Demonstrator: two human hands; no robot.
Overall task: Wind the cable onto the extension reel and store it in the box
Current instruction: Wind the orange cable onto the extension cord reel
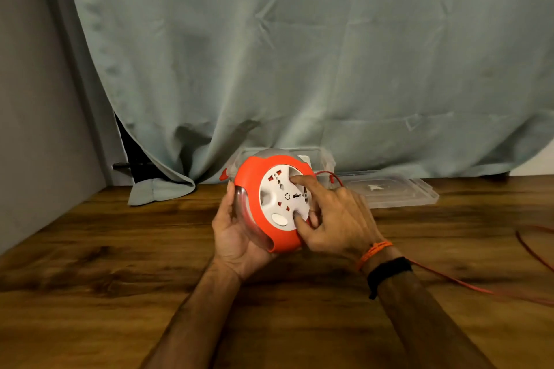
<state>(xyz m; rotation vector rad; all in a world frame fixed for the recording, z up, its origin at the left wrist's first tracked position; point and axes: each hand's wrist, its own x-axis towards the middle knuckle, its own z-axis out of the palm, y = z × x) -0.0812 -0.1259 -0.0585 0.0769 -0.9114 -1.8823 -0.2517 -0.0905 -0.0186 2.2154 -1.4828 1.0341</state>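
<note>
Reel and hands are seen above a wooden table. The extension reel, orange with a white socket face and a clear rim, is cradled from below and from its outer side by the left hand, whose fingers are curled round the clear rim while the thumb lies along the edge. The white face is tilted up towards the camera. The right hand is laid on the face from the other side: its index finger is pressed near the top of the white disc and its thumb is set into a recess at the lower edge, so the disc is pinched between them; the remaining fingers are loosely bent beside the rim.

A red cable is seen running from behind the right wrist, trailing away across the table to that hand's outer side; a short red loop also shows just beyond the right hand's knuckles. An orange thread and a black band are worn on the right wrist.

Beyond both hands, partly hidden by the reel, a clear plastic box stands against a grey-green curtain. Its clear lid lies flat on the table just beyond the right hand, beside the box.
</note>
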